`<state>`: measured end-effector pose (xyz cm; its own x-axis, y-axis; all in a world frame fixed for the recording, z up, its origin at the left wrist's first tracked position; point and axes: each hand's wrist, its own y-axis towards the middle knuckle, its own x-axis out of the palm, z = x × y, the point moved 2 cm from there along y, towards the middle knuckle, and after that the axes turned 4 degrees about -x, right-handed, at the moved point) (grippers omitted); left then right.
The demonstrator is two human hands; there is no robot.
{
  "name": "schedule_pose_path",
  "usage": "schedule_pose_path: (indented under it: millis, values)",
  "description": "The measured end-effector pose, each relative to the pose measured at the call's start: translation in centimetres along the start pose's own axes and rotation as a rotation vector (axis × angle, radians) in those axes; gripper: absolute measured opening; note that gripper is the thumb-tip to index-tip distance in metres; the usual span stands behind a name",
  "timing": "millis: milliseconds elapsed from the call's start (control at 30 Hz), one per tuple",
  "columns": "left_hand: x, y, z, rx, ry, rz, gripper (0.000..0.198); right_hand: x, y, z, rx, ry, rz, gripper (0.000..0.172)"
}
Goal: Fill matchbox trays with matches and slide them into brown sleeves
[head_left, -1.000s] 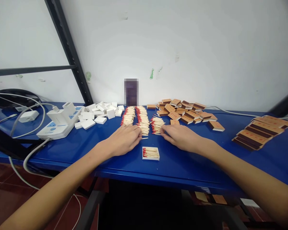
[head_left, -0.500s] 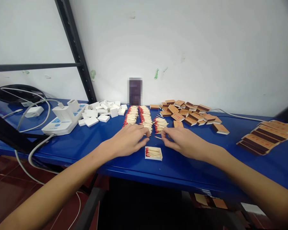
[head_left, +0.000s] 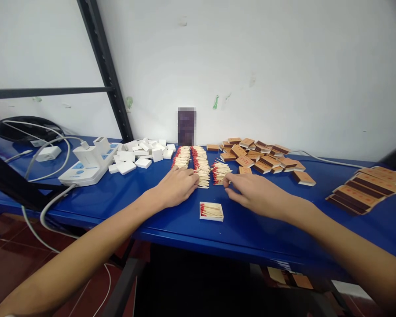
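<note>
Two long rows of red-tipped matches [head_left: 201, 165] lie on the blue shelf top, with a smaller pile of matches [head_left: 220, 171] to their right. My left hand [head_left: 178, 187] is at the near end of the rows, its fingers bent and drawn together; anything in them is hidden. At the near right edge of the smaller pile is my right hand [head_left: 249, 191], index finger and thumb a little apart, with nothing visible between them. A white matchbox tray [head_left: 211, 218] holding several matches sits in front, between my hands.
White trays [head_left: 135, 154] are heaped at the back left, beside a power strip [head_left: 86, 174] with chargers and cables. Brown matchbox sleeves [head_left: 262, 158] are piled at the back right. More flat brown pieces [head_left: 366, 189] lie far right. A black post [head_left: 104, 66] rises on the left.
My left hand has moved left and slightly away from me. The single match at my right fingertips no longer shows there, and that hand has shifted slightly towards the pile. The filled tray stays put.
</note>
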<state>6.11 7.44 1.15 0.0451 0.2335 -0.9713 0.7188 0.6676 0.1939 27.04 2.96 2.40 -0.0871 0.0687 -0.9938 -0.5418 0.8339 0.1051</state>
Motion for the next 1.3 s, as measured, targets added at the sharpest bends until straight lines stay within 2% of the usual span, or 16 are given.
schedule_pose_path:
  millis: [167, 400, 500, 633, 733, 867, 1067, 1200, 1300]
  values:
    - [-0.7, -0.5, 0.5, 0.036, -0.055, -0.019, 0.024, 1.4, 0.7, 1.7, -0.001, -0.054, -0.003, 0.014]
    - [-3.3, -2.0, 3.2, 0.088, -0.305, -0.047, 0.016, 1.5, 1.0, 1.8, 0.015, -0.088, -0.008, 0.018]
    - [-3.0, -1.7, 2.9, 0.073, -0.309, -0.023, 0.018, 1.6, 1.1, 1.9, 0.031, -0.072, -0.011, 0.017]
    - [-1.6, -0.5, 0.9, 0.007, -0.177, 0.034, 0.018, 1.7, 1.0, 1.9, 0.044, -0.077, -0.009, 0.019]
    - [-0.6, 0.1, 0.0, -0.013, -0.102, -0.003, 0.019, 1.6, 0.9, 1.6, 0.03, -0.101, -0.004, 0.02]
    - [-0.1, 0.1, 0.1, -0.012, -0.062, -0.018, 0.023, 1.3, 0.8, 1.0, -0.017, -0.113, 0.025, 0.02]
    - [-0.3, -0.2, 0.4, 0.035, -0.058, -0.021, 0.026, 1.2, 0.7, 0.7, -0.024, -0.038, 0.012, 0.022]
    - [-1.3, -0.8, 0.8, 0.043, -0.21, -0.015, 0.022, 1.4, 0.7, 0.9, 0.007, -0.037, 0.0, 0.022]
    - [-2.3, -1.4, 1.9, 0.074, -0.328, -0.051, 0.02, 1.4, 0.7, 1.0, 0.017, -0.026, 0.008, 0.021]
